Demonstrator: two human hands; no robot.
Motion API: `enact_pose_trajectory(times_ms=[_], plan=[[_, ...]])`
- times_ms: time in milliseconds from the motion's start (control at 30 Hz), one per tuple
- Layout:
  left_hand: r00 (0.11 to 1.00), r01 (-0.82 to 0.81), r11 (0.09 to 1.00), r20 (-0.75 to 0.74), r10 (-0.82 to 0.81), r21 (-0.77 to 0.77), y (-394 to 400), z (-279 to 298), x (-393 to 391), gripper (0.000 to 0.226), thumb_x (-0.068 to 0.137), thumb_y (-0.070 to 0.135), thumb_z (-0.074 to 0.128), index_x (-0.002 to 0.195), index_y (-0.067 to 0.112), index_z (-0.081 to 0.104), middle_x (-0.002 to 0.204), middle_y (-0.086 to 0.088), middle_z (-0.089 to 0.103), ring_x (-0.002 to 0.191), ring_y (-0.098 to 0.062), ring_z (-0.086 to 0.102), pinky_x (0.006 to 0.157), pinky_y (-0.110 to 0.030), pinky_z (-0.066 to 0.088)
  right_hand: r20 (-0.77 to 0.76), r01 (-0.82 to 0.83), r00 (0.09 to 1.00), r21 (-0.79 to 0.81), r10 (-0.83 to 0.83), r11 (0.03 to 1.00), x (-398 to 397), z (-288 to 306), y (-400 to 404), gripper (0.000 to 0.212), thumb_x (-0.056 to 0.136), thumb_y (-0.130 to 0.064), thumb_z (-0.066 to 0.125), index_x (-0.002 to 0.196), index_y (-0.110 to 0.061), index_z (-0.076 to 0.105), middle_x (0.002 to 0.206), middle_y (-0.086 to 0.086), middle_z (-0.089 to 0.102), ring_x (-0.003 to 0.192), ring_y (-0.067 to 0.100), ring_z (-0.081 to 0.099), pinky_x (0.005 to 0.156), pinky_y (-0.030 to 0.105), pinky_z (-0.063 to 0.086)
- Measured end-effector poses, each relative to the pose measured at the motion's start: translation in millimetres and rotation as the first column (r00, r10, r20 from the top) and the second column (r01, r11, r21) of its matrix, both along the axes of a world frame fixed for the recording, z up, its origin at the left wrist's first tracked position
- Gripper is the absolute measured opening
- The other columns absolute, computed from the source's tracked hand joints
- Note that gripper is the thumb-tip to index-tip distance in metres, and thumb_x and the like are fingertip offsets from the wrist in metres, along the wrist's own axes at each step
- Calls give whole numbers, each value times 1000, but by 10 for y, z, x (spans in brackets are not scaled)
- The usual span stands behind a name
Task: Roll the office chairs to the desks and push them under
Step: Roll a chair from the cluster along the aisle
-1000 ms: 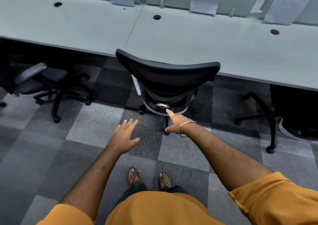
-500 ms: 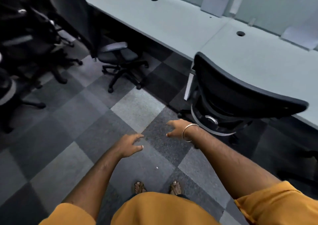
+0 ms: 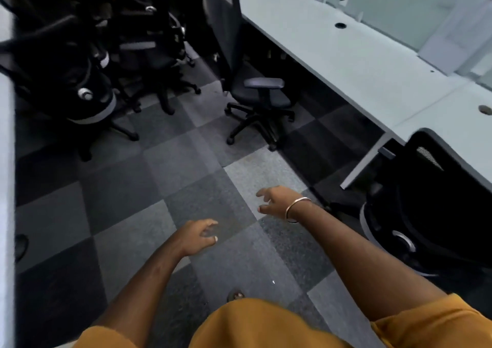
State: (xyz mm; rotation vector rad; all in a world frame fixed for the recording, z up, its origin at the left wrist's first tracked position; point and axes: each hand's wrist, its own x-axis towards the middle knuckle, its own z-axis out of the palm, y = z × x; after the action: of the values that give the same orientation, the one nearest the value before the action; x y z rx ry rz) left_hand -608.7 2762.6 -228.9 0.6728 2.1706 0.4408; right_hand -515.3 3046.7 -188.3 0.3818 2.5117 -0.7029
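Black mesh-backed office chair (image 3: 436, 201) at right edge sitting tucked under pale grey desk (image 3: 346, 54); black armrest chair (image 3: 255, 89) upper centre and dark chair cluster (image 3: 87, 62) upper left waiting; left hand (image 3: 198, 237) and right hand (image 3: 278, 201) hanging apart, loosely curled, holding nothing.

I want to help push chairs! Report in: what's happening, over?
Left hand and right hand open, empty. Chair at right tucked under desk. Next chair stands out beside it. Carpet path clear.

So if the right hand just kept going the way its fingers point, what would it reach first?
Probably nothing close by. The right hand points left and slightly away over bare carpet floor. Far along that line stands the cluster of black office chairs at upper left, though depth is hard to judge.
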Motion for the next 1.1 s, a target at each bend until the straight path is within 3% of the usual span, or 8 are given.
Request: enact_pose_trajectory(times_ms=[167, 333, 533, 700, 767, 867, 1000, 1100], plan=[[996, -83, 996, -20, 84, 45, -468, 79, -428, 53, 96, 30, 74, 145, 20, 58, 138, -3, 66, 117, -9, 64, 92, -18, 45, -89, -59, 994, 28, 61, 998, -639, 109, -400, 49, 96, -36, 65, 142, -19, 59, 129, 7, 70, 117, 28, 65, 93, 32, 48], [982, -180, 981, -35, 183, 67, -809, 129, -752, 52, 95, 31, 74, 144, 23, 59, 135, -1, 67, 107, -6, 64, 85, -17, 45, -173, -131, 975, 40, 136, 991, -1193, 206, -722, 43, 95, -31, 64, 135, -14, 66, 127, 5, 72, 117, 28, 65, 96, 36, 51], [968, -247, 966, -27, 250, 71, -979, 97, -1163, 51, 95, 31, 74, 143, 24, 60, 133, 0, 68, 110, -9, 66, 94, -22, 51, -235, -173, 958, -8, 166, 985, -1930, 171, -888, 38, 94, -33, 67, 129, -17, 71, 117, 2, 76, 113, 26, 68, 98, 37, 52], [951, -302, 949, -42, 306, 90, -969, 129, -1745, 50, 90, 39, 73, 138, 30, 62, 132, 2, 68, 113, -9, 66, 103, -35, 55, -278, -202, 945, -83, 172, 976, -2762, 165, -925, 40, 94, -39, 69, 130, -24, 69, 113, -4, 77, 109, 18, 70, 97, 37, 55], [938, -334, 938, -71, 340, 92, -927, 156, -2064, 49, 92, 34, 74, 138, 25, 63, 128, 3, 68, 112, -8, 67, 100, -24, 53, -287, -226, 939, -95, 190, 969, -3155, 128, -884, 40, 94, -40, 69, 130, -24, 69, 113, -5, 77, 108, 18, 70, 96, 39, 56], [913, -389, 918, -103, 395, 76, -889, 135, -2504, 47, 94, 25, 76, 138, 17, 64, 126, -2, 71, 108, -6, 66, 84, 1, 42, -272, -270, 933, -101, 234, 958, -3672, 30, -825, 40, 95, -38, 68, 132, -21, 68, 116, -2, 76, 110, 19, 69, 97, 36, 54], [889, -444, 892, -85, 450, 84, -824, 146, -3031, 51, 92, 32, 76, 140, 18, 63, 129, -3, 71, 113, -9, 67, 94, -12, 47, -222, -327, 929, -109, 298, 939, -4389, -51, -801, 41, 96, -36, 69, 132, -18, 68, 119, 2, 76, 114, 21, 68, 98, 32, 52], [863, -494, 866, -73, 499, 80, -804, 94, -3369, 50, 95, 30, 74, 142, 20, 62, 129, -1, 71, 112, -8, 67, 91, -13, 47, -208, -374, 915, -117, 345, 920, -4877, -85, -809, 40, 97, -34, 69, 133, -16, 68, 119, 3, 75, 114, 21, 68, 99, 32, 52]])
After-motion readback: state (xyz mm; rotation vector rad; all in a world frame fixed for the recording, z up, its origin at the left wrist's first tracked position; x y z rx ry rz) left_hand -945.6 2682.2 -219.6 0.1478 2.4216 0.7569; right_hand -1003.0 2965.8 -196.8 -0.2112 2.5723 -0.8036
